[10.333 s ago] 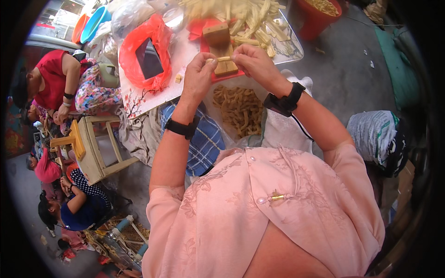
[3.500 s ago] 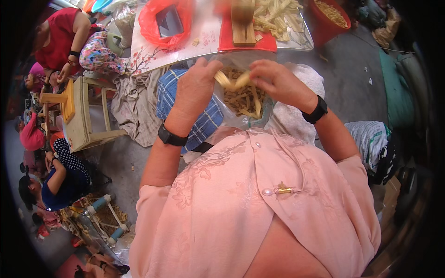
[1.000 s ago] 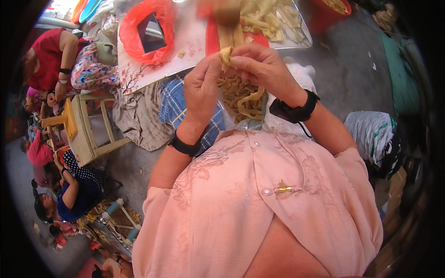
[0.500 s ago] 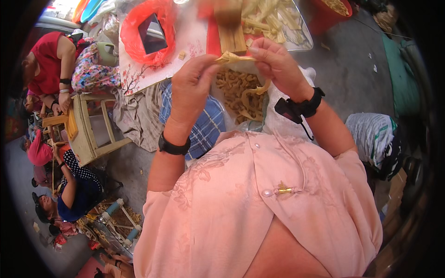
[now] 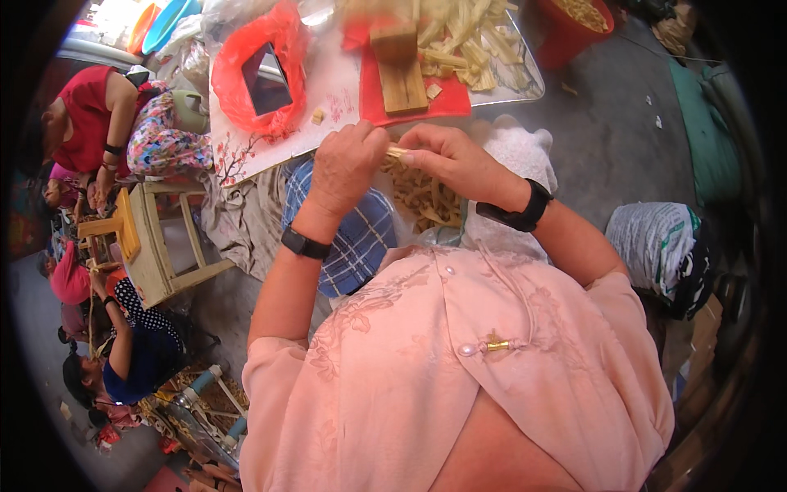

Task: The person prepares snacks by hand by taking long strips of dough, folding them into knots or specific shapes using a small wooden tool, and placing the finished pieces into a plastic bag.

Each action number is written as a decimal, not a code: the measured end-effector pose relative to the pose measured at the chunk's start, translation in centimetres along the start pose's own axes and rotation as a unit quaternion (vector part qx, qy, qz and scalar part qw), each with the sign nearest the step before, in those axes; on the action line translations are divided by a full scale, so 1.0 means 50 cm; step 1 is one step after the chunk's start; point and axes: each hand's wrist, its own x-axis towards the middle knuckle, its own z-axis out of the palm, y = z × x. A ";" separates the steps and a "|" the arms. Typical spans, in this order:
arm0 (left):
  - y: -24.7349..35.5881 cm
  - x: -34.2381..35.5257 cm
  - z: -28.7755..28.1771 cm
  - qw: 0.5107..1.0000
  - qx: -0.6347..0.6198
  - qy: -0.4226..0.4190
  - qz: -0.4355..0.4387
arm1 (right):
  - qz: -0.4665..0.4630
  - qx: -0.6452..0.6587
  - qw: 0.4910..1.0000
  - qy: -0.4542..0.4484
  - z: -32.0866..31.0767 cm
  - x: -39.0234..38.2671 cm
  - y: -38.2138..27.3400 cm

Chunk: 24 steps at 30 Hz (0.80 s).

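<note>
My left hand [image 5: 348,166] and my right hand [image 5: 461,164] are close together just past the table's near edge, fingers closed. Between them they pinch a pale yellow strip [image 5: 396,152], mostly hidden by the fingers. Below it, a bag holds many yellowish-brown, curled, knotted-looking pieces [image 5: 426,201]. Beyond my hands, a wooden block tool [image 5: 405,88] with a raised part lies on a red cloth [image 5: 449,105]. A metal tray [image 5: 534,80] behind it carries a heap of pale yellow strips [image 5: 469,49].
At left on the white table [image 5: 246,146], a dark phone [image 5: 268,82] rests in a red plastic bag [image 5: 234,78]. A red bucket [image 5: 557,41] stands at far right. Blue checked cloth [image 5: 361,246] and a white towel [image 5: 515,156] lie near my lap. Several people work at left beside a wooden stool [image 5: 164,246].
Both hands have come lower and closer together. The strip, stretched between them with a hanging tail before, is now mostly covered by the fingers. The wooden tool shows more fully.
</note>
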 end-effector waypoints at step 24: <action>-0.083 0.118 0.086 0.844 -0.457 -0.003 -0.281 | -0.059 -0.156 0.966 0.200 -0.110 0.136 0.052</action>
